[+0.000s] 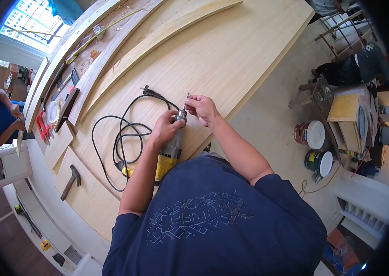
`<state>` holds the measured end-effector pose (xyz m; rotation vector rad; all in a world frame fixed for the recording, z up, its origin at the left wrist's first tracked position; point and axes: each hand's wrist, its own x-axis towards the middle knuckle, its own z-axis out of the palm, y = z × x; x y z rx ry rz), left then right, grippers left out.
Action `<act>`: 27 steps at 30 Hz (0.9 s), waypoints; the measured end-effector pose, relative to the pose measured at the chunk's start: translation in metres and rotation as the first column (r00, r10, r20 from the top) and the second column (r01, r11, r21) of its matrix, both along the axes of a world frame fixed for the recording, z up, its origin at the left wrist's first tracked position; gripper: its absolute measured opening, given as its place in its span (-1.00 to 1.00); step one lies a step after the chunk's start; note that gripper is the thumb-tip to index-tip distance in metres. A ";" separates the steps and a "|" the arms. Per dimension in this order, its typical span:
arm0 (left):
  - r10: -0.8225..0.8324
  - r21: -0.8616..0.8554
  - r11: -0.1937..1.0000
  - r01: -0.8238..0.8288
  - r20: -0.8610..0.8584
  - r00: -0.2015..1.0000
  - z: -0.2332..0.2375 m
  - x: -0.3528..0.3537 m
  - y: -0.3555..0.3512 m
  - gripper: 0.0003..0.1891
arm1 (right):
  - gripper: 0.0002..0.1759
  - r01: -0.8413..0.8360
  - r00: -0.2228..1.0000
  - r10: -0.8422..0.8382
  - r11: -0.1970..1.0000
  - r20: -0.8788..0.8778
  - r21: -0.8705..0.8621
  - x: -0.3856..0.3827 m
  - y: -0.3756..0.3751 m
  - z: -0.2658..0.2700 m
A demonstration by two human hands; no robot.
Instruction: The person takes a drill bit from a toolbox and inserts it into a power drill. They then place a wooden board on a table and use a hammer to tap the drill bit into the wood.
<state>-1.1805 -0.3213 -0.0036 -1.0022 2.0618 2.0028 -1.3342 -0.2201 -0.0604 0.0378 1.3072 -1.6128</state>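
1. Yellow and grey housing identifies the power drill [171, 149], the landmark for all positions below. Head view: it lies at the near edge of the pale wooden board [245, 55], close against my front, with its chuck [180, 116] directed away from me.
2. Step in hand, as judged: bit handling at the chuck. A slim metal bit [187, 97] stands at the nose of the drill, roughly in line with it. Seating depth cannot be determined; the fingers and the chuck hide the lower end.
3. Requirement of the next move, as judged: hold the bit coaxial with the chuck, prevent rotation of the drill body, and turn the chuck collar only with the bit centred. A tilted bit could bind or sit off-centre.
4. Left hand [164, 129]: wrapped around the chuck end from the left side of the drill, fingers curled over, thumb lying on the near side. The forearm runs alongside the housing.
5. Right hand [203, 110]: pinching the bit between thumb and fingertips, just beyond the chuck. The elbow is bent outward to the right of the drill; the forearm angles inward over the board edge.
6. Surroundings: the black cord [93, 134] lies looped left of the drill, its plug [147, 90] ahead and left. The hammer [69, 186] lies farther left, beyond the loops.
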 end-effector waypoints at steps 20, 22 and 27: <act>-0.018 -0.142 0.990 0.022 0.029 0.999 -0.005 0.000 0.002 -0.46 | -0.91 0.040 0.999 -0.040 0.999 0.002 -0.010 0.005 -0.002 0.002; -0.022 -0.212 0.977 0.031 0.043 0.999 -0.006 0.000 0.004 -0.43 | -0.92 0.052 0.999 -0.052 0.999 -0.004 -0.004 0.006 -0.002 0.003; -0.020 -0.261 0.965 0.036 0.065 0.998 -0.003 -0.002 0.004 -0.40 | -0.93 0.058 0.998 -0.058 0.998 -0.024 -0.005 0.007 -0.004 0.004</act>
